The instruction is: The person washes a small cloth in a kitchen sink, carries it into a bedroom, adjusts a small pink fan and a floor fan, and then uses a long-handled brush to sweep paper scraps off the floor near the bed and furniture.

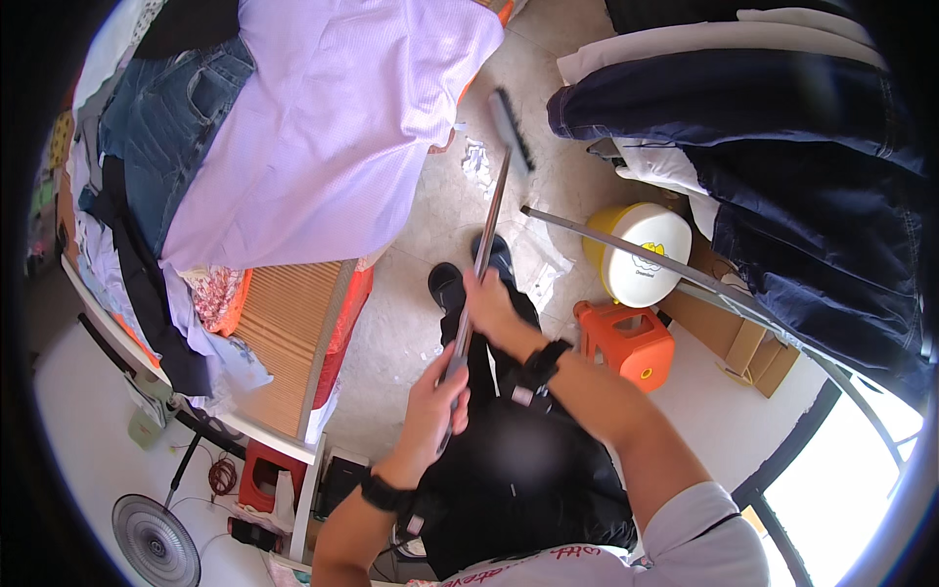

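Observation:
Both hands grip the long metal handle (493, 220) of a broom. My left hand (434, 407) holds it near its grey top end, in front of my body. Further along, my right hand (493, 312) is closed around the shaft. The broom head (510, 128), grey with dark bristles, is slightly blurred over the tiled floor beyond my feet. Beside it on the left lies a crumpled white paper scrap (477, 160). More white litter (546, 279) is on the floor to the right of my dark shoes.
A bed to the left has a woven mat (286, 330), a lilac sheet (315, 147) and jeans (176, 125). On the right are hanging dark trousers (733, 103), a slanting metal pole (609, 238), a yellow-and-white bin (649, 253), an orange stool (634, 348) and a cardboard box (755, 359).

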The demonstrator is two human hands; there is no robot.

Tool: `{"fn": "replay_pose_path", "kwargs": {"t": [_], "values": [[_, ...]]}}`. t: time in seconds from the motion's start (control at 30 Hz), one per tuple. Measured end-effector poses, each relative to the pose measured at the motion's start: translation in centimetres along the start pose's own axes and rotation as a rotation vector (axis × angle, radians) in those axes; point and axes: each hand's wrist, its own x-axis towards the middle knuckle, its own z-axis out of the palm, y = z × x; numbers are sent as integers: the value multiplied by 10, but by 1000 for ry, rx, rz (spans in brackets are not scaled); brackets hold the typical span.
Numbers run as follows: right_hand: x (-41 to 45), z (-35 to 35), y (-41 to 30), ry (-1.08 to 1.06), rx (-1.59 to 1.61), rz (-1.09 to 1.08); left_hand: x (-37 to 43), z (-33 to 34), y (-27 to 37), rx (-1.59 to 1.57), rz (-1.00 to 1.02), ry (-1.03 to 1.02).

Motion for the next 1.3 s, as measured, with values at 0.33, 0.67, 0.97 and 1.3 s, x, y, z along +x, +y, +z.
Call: {"fn": "replay_pose_path", "kwargs": {"t": [0.33,0.67,0.97,1.3], "values": [[165,-61,-71,-372,104,-69,175,52,33,18,189,14],[27,-15,106,-842,-53,299,74,24,-179,-361,-127,163],[-58,-92,68,-827,-230,212,-5,86,-202,-371,-100,167],[73,-78,103,-837,-186,359,93,75,-175,-311,99,79]]}}
